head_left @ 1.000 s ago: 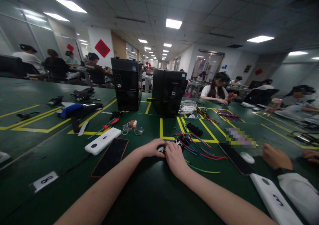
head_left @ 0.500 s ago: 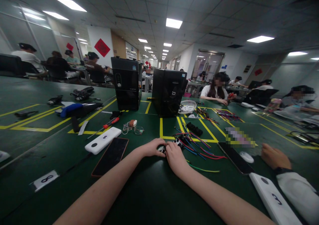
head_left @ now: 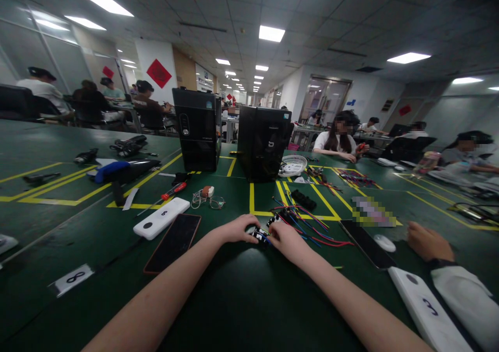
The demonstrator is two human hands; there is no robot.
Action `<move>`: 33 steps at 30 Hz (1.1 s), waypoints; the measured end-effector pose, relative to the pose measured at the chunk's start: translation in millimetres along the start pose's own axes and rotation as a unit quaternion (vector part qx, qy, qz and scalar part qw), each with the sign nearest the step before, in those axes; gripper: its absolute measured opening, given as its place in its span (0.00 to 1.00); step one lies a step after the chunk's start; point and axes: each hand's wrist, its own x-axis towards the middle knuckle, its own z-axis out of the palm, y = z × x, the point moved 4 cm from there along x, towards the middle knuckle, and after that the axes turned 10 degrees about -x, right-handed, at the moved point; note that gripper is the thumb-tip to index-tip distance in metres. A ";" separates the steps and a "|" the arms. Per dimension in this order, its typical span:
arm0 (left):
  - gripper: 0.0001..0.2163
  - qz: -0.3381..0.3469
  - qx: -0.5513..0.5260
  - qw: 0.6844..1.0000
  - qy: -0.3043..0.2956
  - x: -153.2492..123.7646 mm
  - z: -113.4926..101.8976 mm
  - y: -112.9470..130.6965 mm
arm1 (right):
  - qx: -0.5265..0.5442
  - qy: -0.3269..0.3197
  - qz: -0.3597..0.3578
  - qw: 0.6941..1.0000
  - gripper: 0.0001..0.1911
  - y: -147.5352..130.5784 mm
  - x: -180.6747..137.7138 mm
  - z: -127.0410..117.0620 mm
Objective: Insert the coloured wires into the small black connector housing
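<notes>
My left hand (head_left: 238,229) is closed, thumb and fingers around a small black-and-white part (head_left: 260,234) just above the green table. At that part's right side, my right hand (head_left: 286,239) has its fingertips pinched together. A bit of blue shows by those fingertips, but what they grip is too small to make out. Beyond the right hand lies a bundle of loose red, blue and black wires (head_left: 312,222), with more small black-and-white pieces (head_left: 275,219) at its near end. A green-yellow wire (head_left: 339,267) is mostly hidden by my right forearm.
Two black computer cases (head_left: 197,131) stand at the back, with a white basket (head_left: 292,166) beside them. On the left are a phone (head_left: 173,243), a white power bank (head_left: 161,219), glasses (head_left: 208,200) and a screwdriver (head_left: 173,191). A co-worker's hand (head_left: 429,243) rests at right.
My right hand has shifted to the right, uncovering more of the black-and-white part. My left hand stays nearly in place. More of the green-yellow wire is now covered.
</notes>
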 end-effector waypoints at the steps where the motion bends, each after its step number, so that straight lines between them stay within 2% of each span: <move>1: 0.18 0.001 -0.001 1.000 0.001 0.0 -0.1 0.1 | -0.024 0.006 -0.021 0.999 0.03 -3.1 0.1 -1.1; 4: 0.18 0.005 0.001 1.000 0.002 0.0 -0.5 1.6 | -0.109 -0.002 -0.065 0.992 0.04 -12.2 1.1 -1.6; 8: 0.18 -0.002 0.006 1.000 -0.007 0.3 -0.5 4.0 | -0.201 -0.046 -0.065 0.976 0.10 -18.2 5.2 3.9; 12: 0.19 0.000 0.005 1.000 -0.005 1.4 0.6 0.4 | -0.219 -0.063 -0.076 0.971 0.09 -18.8 8.9 6.2; 17: 0.20 0.011 0.001 1.000 0.001 2.5 2.1 -5.9 | -0.220 -0.066 -0.158 0.960 0.09 -17.0 6.8 1.0; 19: 0.20 0.007 0.003 1.000 0.001 2.3 2.0 -5.9 | -0.218 -0.061 -0.168 0.959 0.09 -14.5 5.0 -6.3; 21: 0.19 0.005 0.004 1.000 0.002 2.0 1.9 -5.1 | -0.215 -0.036 -0.145 0.965 0.10 -9.8 4.9 -19.4; 24: 0.19 0.013 0.002 1.000 0.004 1.4 1.9 -3.9 | -0.195 0.030 -0.070 0.978 0.13 2.2 8.5 -43.1; 26: 0.19 0.015 -0.001 1.000 0.005 1.1 1.8 -3.7 | -0.183 0.034 -0.016 0.982 0.12 13.4 12.2 -49.6; 29: 0.19 0.004 -0.001 1.000 0.001 0.7 1.4 -2.9 | -0.162 -0.005 0.032 0.986 0.10 26.7 15.4 -39.3; 33: 0.19 -0.013 0.003 1.000 -0.003 0.7 0.1 0.0 | -0.080 0.021 0.011 0.997 0.11 19.0 13.5 -15.5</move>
